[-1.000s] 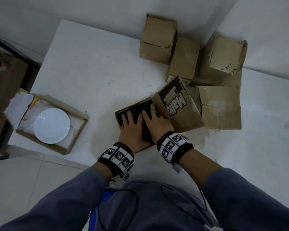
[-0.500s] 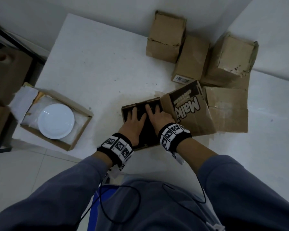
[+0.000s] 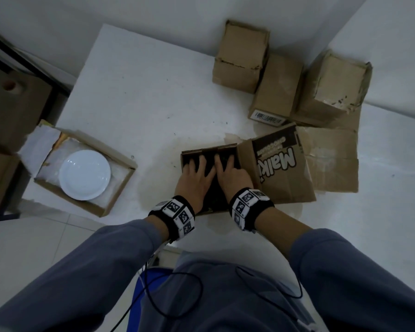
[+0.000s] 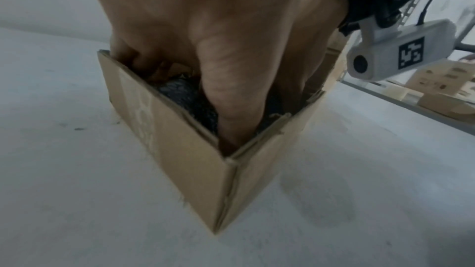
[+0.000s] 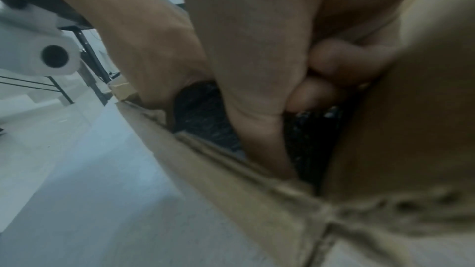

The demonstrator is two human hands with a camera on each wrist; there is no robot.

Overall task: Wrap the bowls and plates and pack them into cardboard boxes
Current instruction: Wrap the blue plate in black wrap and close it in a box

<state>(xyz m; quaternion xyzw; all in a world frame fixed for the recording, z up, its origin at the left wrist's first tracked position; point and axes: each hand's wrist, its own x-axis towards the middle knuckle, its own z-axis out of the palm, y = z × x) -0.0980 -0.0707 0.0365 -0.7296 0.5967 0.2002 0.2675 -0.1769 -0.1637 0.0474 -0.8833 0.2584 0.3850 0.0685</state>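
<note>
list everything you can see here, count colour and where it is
open box: 1, brown cardboard, table centre, printed flap folded out to its right
dark wrapped item: 1, black, inside the open box under both hands
white plate: 1, white, lying in the shallow box
shallow box: 1, brown with white paper, table's left edge
closed boxes: 3, brown, far right of table
flattened cardboard: 1, brown, right of the printed flap
table: 1, white
wrist bands: 2, black with white markers
left hand: fingers spread, pressing the wrapped item
right hand: pressing beside it
</note>
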